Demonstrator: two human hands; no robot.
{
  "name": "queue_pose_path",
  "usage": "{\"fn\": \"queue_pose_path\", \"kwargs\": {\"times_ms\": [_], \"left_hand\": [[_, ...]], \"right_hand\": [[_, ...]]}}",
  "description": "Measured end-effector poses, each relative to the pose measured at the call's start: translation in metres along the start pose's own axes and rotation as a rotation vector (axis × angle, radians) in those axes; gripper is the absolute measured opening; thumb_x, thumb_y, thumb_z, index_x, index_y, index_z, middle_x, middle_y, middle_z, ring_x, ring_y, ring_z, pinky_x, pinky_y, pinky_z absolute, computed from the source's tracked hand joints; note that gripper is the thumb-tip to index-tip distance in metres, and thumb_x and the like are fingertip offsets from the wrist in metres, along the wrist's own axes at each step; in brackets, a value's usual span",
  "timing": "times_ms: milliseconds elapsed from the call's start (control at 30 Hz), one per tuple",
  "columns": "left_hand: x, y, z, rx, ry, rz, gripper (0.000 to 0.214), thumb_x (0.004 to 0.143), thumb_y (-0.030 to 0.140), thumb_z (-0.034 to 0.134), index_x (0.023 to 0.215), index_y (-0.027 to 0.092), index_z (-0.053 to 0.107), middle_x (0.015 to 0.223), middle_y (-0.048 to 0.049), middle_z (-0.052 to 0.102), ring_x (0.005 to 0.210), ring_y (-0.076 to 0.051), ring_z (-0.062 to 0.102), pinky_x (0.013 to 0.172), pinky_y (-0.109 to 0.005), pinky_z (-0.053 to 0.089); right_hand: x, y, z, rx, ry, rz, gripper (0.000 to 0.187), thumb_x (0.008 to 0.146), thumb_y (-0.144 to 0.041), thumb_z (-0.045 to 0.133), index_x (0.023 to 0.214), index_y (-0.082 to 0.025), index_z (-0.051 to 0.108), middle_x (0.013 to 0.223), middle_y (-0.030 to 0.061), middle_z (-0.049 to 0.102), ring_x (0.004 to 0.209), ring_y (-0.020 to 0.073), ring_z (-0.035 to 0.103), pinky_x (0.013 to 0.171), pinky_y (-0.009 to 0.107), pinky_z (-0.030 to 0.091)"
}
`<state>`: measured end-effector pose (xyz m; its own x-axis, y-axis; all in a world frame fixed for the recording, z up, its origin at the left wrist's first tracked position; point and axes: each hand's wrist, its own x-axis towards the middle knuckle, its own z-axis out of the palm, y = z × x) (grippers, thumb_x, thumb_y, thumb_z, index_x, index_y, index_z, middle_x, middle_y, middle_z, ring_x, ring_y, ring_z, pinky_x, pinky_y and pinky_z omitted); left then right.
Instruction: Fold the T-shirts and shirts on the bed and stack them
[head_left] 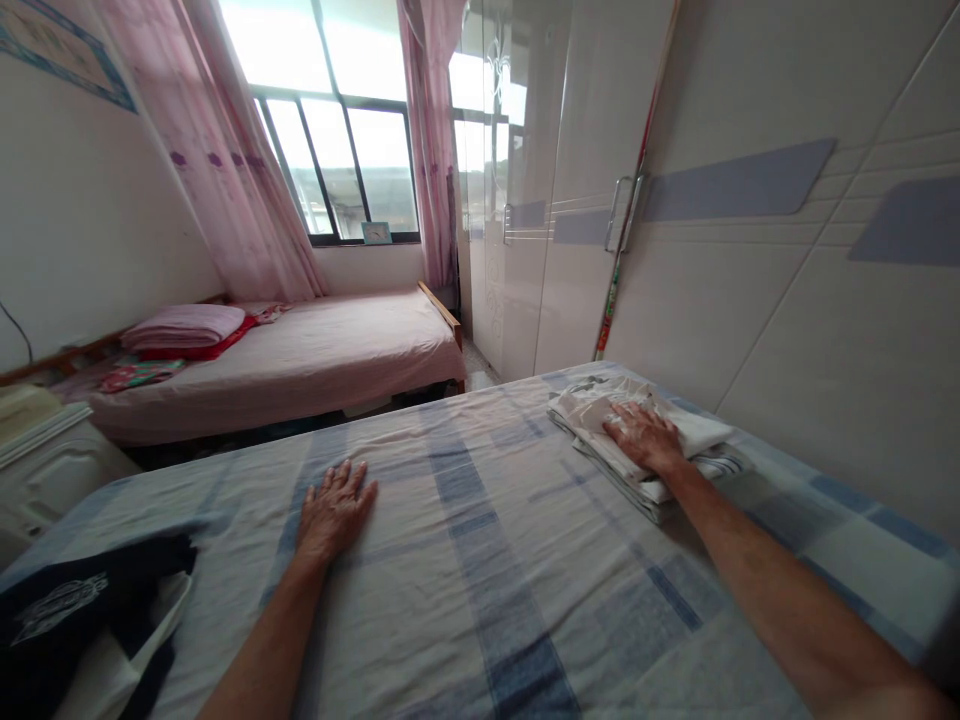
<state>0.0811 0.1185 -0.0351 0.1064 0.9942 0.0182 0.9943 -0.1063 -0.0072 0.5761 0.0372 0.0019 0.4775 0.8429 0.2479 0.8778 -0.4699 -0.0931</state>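
My left hand (336, 512) lies flat on the blue-and-white checked bedsheet (480, 560), fingers spread, holding nothing. Over at the right, my right hand (643, 437) rests with fingers stretched out on top of a stack of folded white clothes (697, 428). The stack sits near the far right corner of the bed, and some edges in it show dark stripes. At the lower left lies a rumpled dark garment (82, 610) with a pale print, and white cloth shows beside it.
A second bed (360, 345) with a pink sheet stands under the window, with folded pink bedding (187, 328) on it. Tall glossy wardrobes (592, 130) line the right side. At the left edge is a white cabinet (52, 470). A small clock (376, 233) stands on the sill.
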Motion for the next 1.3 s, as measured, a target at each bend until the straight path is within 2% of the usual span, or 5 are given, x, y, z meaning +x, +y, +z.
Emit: {"fn": "queue_pose_path", "kwargs": {"times_ms": [167, 267, 433, 867, 1300], "left_hand": [[0.001, 0.0, 0.0, -0.037, 0.005, -0.005, 0.058, 0.094, 0.046, 0.023, 0.147, 0.023, 0.03, 0.156, -0.0054, 0.024, 0.143, -0.026, 0.02, 0.113, -0.049, 0.019], [0.0, 0.0, -0.001, -0.053, 0.006, -0.012, 0.058, 0.094, 0.045, 0.024, 0.147, 0.023, 0.03, 0.156, -0.0054, 0.024, 0.143, -0.027, 0.02, 0.113, -0.05, 0.019], [0.001, -0.001, 0.0, -0.055, 0.002, -0.012, 0.059, 0.093, 0.047, 0.025, 0.147, 0.023, 0.03, 0.156, -0.0059, 0.023, 0.143, -0.028, 0.019, 0.112, -0.05, 0.019], [-0.009, 0.002, -0.009, -0.12, 0.042, -0.002, 0.06, 0.093, 0.052, 0.026, 0.147, 0.026, 0.032, 0.156, -0.0079, 0.023, 0.143, -0.031, 0.017, 0.11, -0.058, 0.018], [-0.01, 0.002, 0.0, -0.073, 0.026, 0.029, 0.063, 0.092, 0.055, 0.023, 0.147, 0.025, 0.031, 0.156, -0.0056, 0.024, 0.143, -0.029, 0.019, 0.112, -0.053, 0.016]], "right_hand": [[-0.035, -0.064, -0.018, 0.055, 0.142, -0.172, 0.058, 0.095, -0.039, 0.027, 0.146, -0.011, 0.033, 0.155, 0.0137, 0.023, 0.142, 0.0272, 0.016, 0.114, 0.046, 0.014], [-0.071, -0.115, -0.006, 0.113, 0.009, -0.406, 0.054, 0.093, -0.048, 0.033, 0.143, -0.03, 0.039, 0.153, 0.0002, 0.033, 0.14, 0.0198, 0.025, 0.112, 0.037, 0.021], [-0.104, -0.153, 0.024, 0.21, -0.276, -0.527, 0.06, 0.092, -0.053, 0.032, 0.145, -0.027, 0.036, 0.156, 0.0074, 0.025, 0.143, 0.0274, 0.017, 0.113, 0.048, 0.012], [-0.086, -0.15, 0.023, 0.156, -0.319, -0.564, 0.061, 0.092, -0.055, 0.028, 0.146, -0.028, 0.035, 0.157, 0.0074, 0.021, 0.144, 0.0275, 0.014, 0.112, 0.05, 0.01], [-0.025, -0.215, 0.021, 0.173, -0.447, -0.51, 0.064, 0.092, -0.053, 0.029, 0.148, -0.022, 0.029, 0.157, 0.0108, 0.02, 0.142, 0.031, 0.017, 0.11, 0.053, 0.016]]}}
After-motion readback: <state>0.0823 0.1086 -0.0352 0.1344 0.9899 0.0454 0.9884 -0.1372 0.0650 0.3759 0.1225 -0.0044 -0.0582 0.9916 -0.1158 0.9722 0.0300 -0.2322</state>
